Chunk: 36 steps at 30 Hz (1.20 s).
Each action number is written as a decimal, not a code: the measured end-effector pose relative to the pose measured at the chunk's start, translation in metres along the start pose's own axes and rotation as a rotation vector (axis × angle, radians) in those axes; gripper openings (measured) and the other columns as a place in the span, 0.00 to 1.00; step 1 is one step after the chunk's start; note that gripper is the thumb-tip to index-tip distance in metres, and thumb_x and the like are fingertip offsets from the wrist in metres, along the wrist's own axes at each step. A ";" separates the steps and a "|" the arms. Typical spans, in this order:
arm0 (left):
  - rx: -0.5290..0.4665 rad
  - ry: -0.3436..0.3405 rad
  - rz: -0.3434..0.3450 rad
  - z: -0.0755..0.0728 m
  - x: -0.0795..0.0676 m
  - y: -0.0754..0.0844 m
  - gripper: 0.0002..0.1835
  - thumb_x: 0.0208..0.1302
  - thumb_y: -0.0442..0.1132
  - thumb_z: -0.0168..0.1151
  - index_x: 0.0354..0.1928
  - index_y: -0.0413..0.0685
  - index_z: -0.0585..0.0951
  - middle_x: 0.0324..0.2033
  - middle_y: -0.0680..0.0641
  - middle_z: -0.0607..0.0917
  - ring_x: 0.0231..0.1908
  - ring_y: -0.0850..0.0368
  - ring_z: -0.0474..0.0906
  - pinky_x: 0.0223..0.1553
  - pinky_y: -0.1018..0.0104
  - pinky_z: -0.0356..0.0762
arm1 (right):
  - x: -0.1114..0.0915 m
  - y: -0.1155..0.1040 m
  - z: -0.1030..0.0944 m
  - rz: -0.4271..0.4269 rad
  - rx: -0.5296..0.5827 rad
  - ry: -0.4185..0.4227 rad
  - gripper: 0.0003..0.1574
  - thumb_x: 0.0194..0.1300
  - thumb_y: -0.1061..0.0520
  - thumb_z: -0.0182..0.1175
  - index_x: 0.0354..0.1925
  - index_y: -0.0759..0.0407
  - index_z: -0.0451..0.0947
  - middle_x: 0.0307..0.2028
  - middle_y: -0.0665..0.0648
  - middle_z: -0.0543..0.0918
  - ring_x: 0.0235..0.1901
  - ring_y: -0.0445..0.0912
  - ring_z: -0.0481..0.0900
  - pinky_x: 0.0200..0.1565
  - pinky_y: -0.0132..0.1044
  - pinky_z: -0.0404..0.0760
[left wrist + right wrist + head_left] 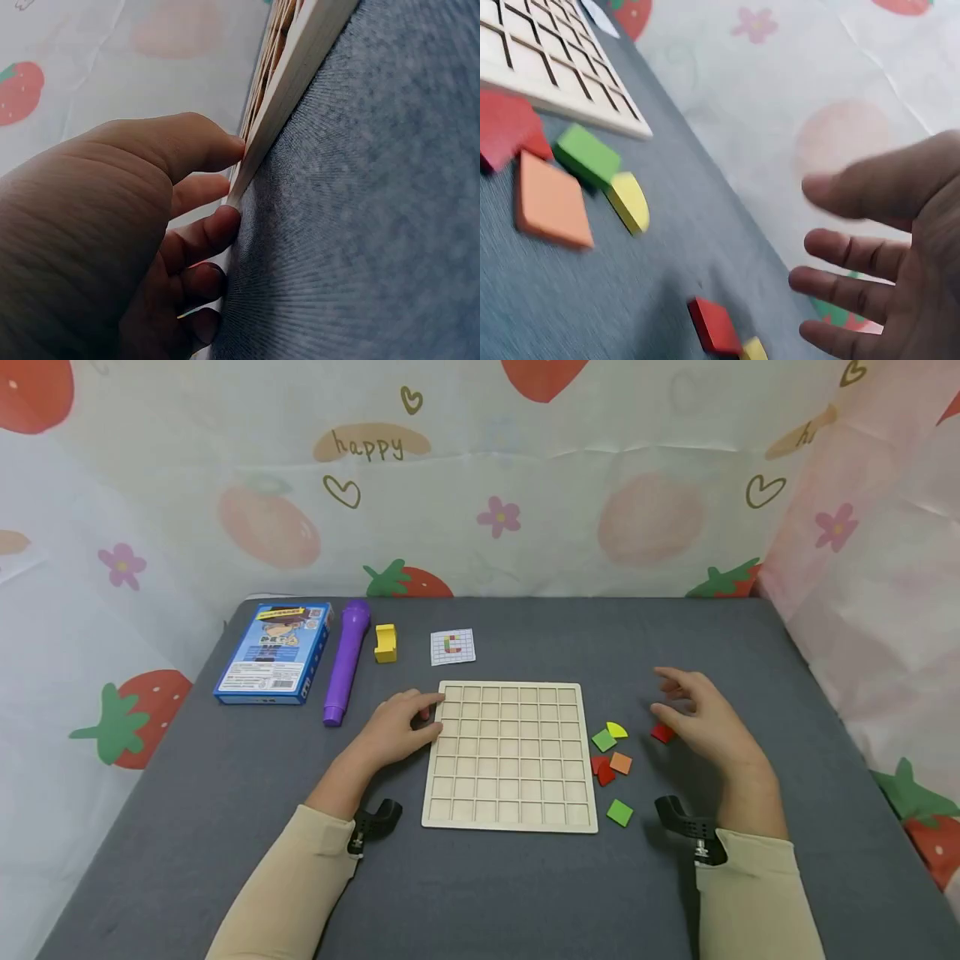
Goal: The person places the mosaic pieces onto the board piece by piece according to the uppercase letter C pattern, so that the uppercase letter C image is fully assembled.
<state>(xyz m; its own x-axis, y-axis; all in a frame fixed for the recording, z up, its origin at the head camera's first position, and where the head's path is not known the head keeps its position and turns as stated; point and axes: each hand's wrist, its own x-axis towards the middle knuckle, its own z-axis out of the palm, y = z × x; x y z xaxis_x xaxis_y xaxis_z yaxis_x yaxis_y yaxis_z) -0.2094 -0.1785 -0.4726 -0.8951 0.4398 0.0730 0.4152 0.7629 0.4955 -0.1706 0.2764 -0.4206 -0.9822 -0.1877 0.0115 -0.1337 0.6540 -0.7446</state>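
Note:
A pale wooden grid board with rows of square compartments lies on the grey table. My left hand touches its left edge with thumb and index fingertip, seen close up in the left wrist view at the board's side. To the right, my right hand hovers over the table with fingers apart and nothing between them. Under its thumb lies a red square piece, with a bit of yellow piece beside it in the right wrist view.
Right of the board lie a green square, a yellow wedge, an orange square, red pieces and another green square. Behind are a pattern card, yellow block, purple microphone-shaped stick and blue box.

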 end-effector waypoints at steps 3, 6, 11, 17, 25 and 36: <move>0.006 -0.002 -0.002 0.000 0.000 0.000 0.26 0.69 0.45 0.65 0.67 0.45 0.79 0.34 0.50 0.74 0.33 0.53 0.67 0.40 0.55 0.63 | -0.003 0.010 -0.006 0.047 -0.037 -0.012 0.34 0.75 0.62 0.57 0.74 0.69 0.63 0.60 0.72 0.67 0.59 0.67 0.69 0.59 0.64 0.69; 0.007 -0.003 -0.008 0.000 0.000 0.000 0.26 0.69 0.45 0.65 0.67 0.46 0.79 0.34 0.50 0.74 0.33 0.53 0.67 0.40 0.55 0.63 | -0.004 0.020 -0.011 0.090 -0.107 -0.040 0.32 0.73 0.65 0.57 0.71 0.72 0.66 0.57 0.73 0.69 0.53 0.65 0.71 0.51 0.60 0.72; 0.010 -0.004 -0.012 0.000 0.000 0.000 0.26 0.70 0.46 0.65 0.67 0.46 0.79 0.34 0.49 0.74 0.34 0.53 0.67 0.40 0.54 0.63 | -0.004 0.033 -0.015 0.128 -0.197 -0.082 0.30 0.68 0.63 0.63 0.64 0.76 0.72 0.54 0.78 0.74 0.50 0.67 0.73 0.50 0.62 0.73; 0.014 0.000 -0.014 0.000 0.000 0.000 0.26 0.69 0.45 0.65 0.67 0.47 0.79 0.34 0.49 0.74 0.34 0.53 0.67 0.40 0.54 0.63 | -0.005 0.039 -0.010 0.181 -0.234 -0.047 0.27 0.69 0.57 0.65 0.61 0.71 0.79 0.53 0.74 0.74 0.52 0.66 0.72 0.53 0.63 0.71; 0.007 -0.002 -0.015 0.000 0.000 0.002 0.26 0.69 0.45 0.65 0.67 0.46 0.79 0.33 0.49 0.74 0.32 0.53 0.67 0.39 0.55 0.63 | -0.005 0.038 -0.005 0.236 -0.259 -0.019 0.27 0.70 0.52 0.66 0.58 0.71 0.80 0.49 0.71 0.80 0.47 0.62 0.77 0.48 0.59 0.75; 0.009 0.006 -0.013 0.001 0.000 0.001 0.25 0.69 0.45 0.65 0.66 0.46 0.80 0.33 0.50 0.74 0.33 0.54 0.67 0.39 0.55 0.63 | -0.004 0.023 -0.004 0.221 -0.219 0.070 0.26 0.70 0.52 0.64 0.57 0.68 0.79 0.47 0.69 0.80 0.46 0.60 0.77 0.46 0.57 0.76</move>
<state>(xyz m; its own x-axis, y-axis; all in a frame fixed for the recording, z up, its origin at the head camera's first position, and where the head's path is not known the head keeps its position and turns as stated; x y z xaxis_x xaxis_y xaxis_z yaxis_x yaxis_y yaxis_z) -0.2088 -0.1774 -0.4731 -0.9013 0.4271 0.0719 0.4051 0.7726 0.4888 -0.1701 0.2949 -0.4351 -0.9963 0.0222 -0.0829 0.0659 0.8168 -0.5731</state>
